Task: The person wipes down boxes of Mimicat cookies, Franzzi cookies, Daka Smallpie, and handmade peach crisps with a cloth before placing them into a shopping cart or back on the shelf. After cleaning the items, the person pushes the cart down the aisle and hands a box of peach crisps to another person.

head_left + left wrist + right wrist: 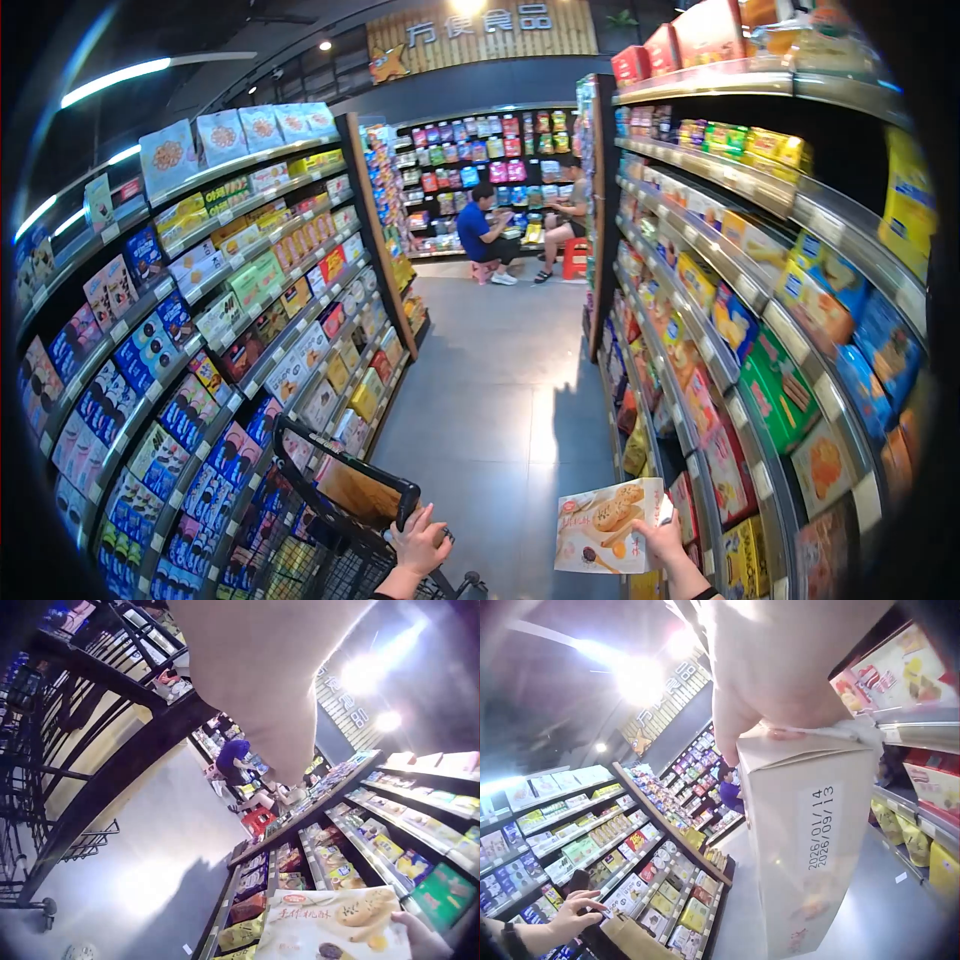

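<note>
A pale box with cookie pictures (605, 528) (289, 926) is gripped at its right edge by my right hand (665, 545) (421, 941), thumb on the front. Seen closely in the right wrist view, the box's side (802, 847) carries printed dates, under my right hand (780, 667). My left hand (420, 545) (574, 919) rests at the black cart's handle end (407, 505), its fingers extended and slightly spread. In the left wrist view that hand (251, 682) fills the top, its fingertips hard to make out, beside the cart frame (112, 761).
Packed shelves stand on the left (225, 305) and right (700, 340). Between them the grey aisle floor (480, 390) runs to a back display. Two people sit there on low stools, one in a blue shirt (475, 232). A brown panel (355, 492) is at the cart.
</note>
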### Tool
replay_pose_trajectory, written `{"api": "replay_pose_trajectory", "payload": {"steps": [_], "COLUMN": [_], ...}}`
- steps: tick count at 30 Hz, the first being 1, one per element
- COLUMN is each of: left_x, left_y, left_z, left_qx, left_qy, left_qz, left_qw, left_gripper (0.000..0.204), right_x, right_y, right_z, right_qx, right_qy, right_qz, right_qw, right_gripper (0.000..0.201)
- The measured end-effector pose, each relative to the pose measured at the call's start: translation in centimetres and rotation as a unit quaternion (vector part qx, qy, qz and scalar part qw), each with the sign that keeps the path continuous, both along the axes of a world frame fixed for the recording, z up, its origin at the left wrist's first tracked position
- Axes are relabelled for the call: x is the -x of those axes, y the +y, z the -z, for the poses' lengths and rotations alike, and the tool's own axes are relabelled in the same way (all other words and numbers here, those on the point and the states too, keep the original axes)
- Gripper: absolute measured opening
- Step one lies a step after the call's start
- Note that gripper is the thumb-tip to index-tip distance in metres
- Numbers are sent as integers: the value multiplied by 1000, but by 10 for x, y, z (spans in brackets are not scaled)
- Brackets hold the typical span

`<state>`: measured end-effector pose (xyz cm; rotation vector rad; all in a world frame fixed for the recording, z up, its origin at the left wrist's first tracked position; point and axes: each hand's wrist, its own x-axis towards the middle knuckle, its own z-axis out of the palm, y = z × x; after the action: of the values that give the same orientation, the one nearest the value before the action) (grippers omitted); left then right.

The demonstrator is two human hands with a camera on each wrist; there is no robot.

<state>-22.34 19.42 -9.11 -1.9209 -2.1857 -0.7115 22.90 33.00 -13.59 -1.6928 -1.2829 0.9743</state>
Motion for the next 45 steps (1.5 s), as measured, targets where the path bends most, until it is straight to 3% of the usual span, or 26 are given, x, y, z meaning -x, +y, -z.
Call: {"api": "replay_pose_trajectory", "payload": {"steps": [6,9,11,12,14,15,16,18,22,24,25,30,32,33,35,38,40,41,43,45], "left_x": [27,35,41,41,39,39,42,55,90,98,102,112,112,112,112,117,120,123,133,151], "left_y": [26,34,37,38,43,50,59,81,148,191,215,342,398,424,475,542,583,602,639,674], "left_z": [-16,-15,-20,-29,-57,-69,-89,-112,-138,-160,-164,-161,-158,-160,-147,-114,-102,-98,-91,-76], "left_qx": [-8,-109,-106,-102,-78,-105,-122,-133,-153,-123,-116,-32,1,50,84,63,62,48,6,-16], "left_qy": [-20,-111,-131,-165,-121,-145,-104,-94,-127,-161,-126,-256,-301,-356,-448,-514,-624,-628,-660,-675], "left_qz": [-23,17,19,20,-7,-5,-17,-75,-159,-172,-175,-227,-191,-176,-158,-140,-134,-152,-85,-108], "left_qw": [999,988,986,981,990,984,987,984,967,964,970,939,934,917,876,844,767,762,746,730], "left_gripper": [25,16,13,13,11,10,9,9,13,17,19,35,51,61,77,91,93,93,93,92], "right_x": [56,79,90,102,124,140,157,173,217,239,248,283,289,290,311,352,382,397,426,450], "right_y": [124,168,217,236,262,271,283,328,406,444,467,577,623,646,663,709,737,755,790,821], "right_z": [-7,-23,-13,-19,-32,-54,-71,-62,-74,-88,-89,-116,-116,-113,-155,-131,-126,-124,-120,-113], "right_qx": [19,11,-23,-24,-48,-23,1,6,7,70,62,62,119,152,165,258,295,307,327,344], "right_qy": [21,29,91,90,200,225,250,268,329,358,365,393,423,410,426,442,427,420,406,397], "right_qz": [-28,-23,-75,-83,-101,-95,-91,-112,-182,-193,-230,-304,-342,-345,-357,-394,-426,-440,-458,-466], "right_qw": [999,999,993,992,973,970,964,957,927,911,900,866,830,831,815,763,741,732,720,712], "right_gripper": [78,78,69,69,59,57,55,53,54,56,57,58,62,62,57,52,52,52,52,52]}}
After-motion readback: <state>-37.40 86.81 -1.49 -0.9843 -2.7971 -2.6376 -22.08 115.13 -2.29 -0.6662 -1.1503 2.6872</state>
